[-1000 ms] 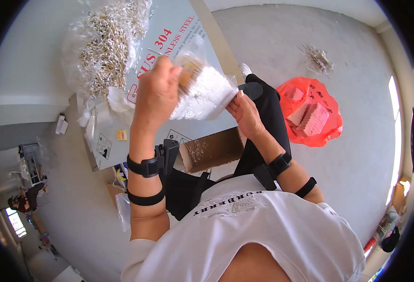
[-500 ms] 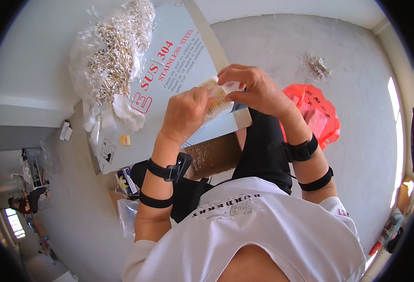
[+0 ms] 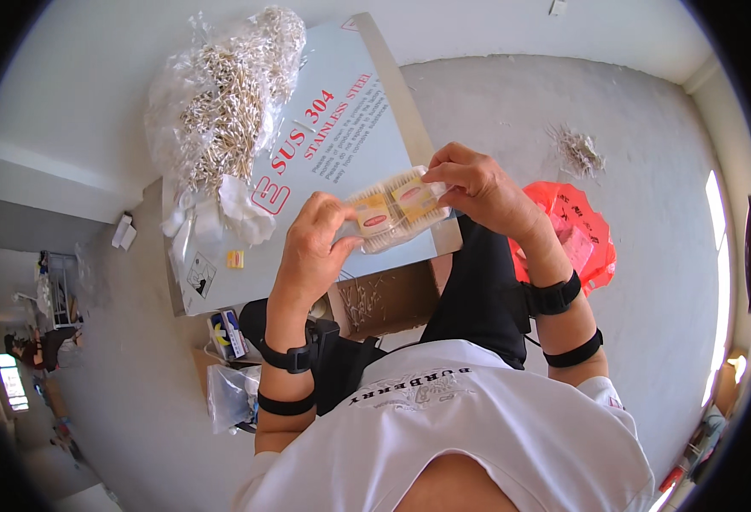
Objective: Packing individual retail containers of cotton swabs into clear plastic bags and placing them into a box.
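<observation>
Both my hands hold a clear flat packet of cotton swabs (image 3: 395,215) with two yellow-and-red labels, raised over my lap. My left hand (image 3: 317,247) grips its left end with thumb and fingers. My right hand (image 3: 476,186) pinches its upper right edge. Under the packet lies a large grey-white flat cardboard box (image 3: 341,145) with red print. A big clear bag full of loose swabs (image 3: 226,102) rests on the box's far left part.
A red plastic bag (image 3: 593,243) lies on the concrete floor to my right, with a small heap of loose swabs (image 3: 578,152) beyond it. A brown open carton (image 3: 384,299) with swabs sits by my knees. Small packets (image 3: 226,397) lie at my lower left.
My hands have come lower and closer together, and the packet has been turned flat so that its labelled face is up. Earlier my left hand held it high.
</observation>
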A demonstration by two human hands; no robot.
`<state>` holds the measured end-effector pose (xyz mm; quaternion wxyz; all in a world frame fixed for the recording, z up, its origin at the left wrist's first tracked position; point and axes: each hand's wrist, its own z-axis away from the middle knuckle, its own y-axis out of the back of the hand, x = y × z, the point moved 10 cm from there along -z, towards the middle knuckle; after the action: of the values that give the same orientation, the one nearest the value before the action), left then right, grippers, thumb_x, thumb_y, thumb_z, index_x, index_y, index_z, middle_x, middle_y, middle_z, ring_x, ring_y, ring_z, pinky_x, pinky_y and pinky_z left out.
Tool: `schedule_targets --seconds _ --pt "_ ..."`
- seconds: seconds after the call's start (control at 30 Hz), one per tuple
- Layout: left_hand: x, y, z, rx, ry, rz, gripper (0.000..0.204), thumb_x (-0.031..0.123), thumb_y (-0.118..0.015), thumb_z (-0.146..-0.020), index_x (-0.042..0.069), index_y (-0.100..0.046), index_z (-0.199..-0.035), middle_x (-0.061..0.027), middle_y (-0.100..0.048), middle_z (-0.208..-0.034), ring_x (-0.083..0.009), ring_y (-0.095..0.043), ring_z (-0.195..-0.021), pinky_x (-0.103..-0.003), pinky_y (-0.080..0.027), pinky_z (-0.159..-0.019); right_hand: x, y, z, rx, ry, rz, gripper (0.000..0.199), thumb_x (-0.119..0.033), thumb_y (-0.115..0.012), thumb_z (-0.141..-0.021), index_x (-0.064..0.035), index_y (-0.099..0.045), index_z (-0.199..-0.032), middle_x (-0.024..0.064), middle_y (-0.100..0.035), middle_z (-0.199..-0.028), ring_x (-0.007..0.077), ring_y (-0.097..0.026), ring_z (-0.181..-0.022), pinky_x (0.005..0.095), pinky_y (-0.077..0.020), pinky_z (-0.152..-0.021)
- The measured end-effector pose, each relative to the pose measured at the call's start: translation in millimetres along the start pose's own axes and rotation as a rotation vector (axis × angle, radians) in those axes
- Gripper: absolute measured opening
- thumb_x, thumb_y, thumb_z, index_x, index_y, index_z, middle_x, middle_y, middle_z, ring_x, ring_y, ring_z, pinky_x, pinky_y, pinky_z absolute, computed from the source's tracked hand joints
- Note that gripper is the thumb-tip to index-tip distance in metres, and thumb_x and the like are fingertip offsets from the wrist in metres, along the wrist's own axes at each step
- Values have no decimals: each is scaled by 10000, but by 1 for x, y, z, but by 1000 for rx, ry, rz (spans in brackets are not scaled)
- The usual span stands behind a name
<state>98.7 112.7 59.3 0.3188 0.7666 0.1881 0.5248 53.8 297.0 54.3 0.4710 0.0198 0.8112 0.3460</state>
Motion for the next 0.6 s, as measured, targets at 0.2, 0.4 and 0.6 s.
schedule_targets --seconds 0.2,0.4,0.6 --pt "6 -4 -3 -1 -87 -76 465 -72 -752 -670 30 -566 -1085 -126 -565 -875 -269 -611 -774 -348 -510 -676 -1 2 2 43 49 -24 191 75 -671 -759 -6 -664 -932 103 -590 -992 241 -629 -858 308 -519 -745" --pt "-25 5 1 54 142 158 234 -87 -675 -752 -17 -587 -958 -69 -573 -727 -149 -553 -637 -275 -475 -615 18 4 4 137 -93 -252 40 35 -638 -831 7 -612 -821 64 -598 -927 127 -572 -808 253 -464 -711" --pt "-56 7 1 90 262 284 94 1 -647 -831 -25 -568 -875 -56 -596 -747 -115 -538 -629 -260 -456 -603 48 -12 15 176 -187 -540 126 -50 -604 -897 3 -545 -800 45 -567 -913 93 -470 -836 234 -391 -768"
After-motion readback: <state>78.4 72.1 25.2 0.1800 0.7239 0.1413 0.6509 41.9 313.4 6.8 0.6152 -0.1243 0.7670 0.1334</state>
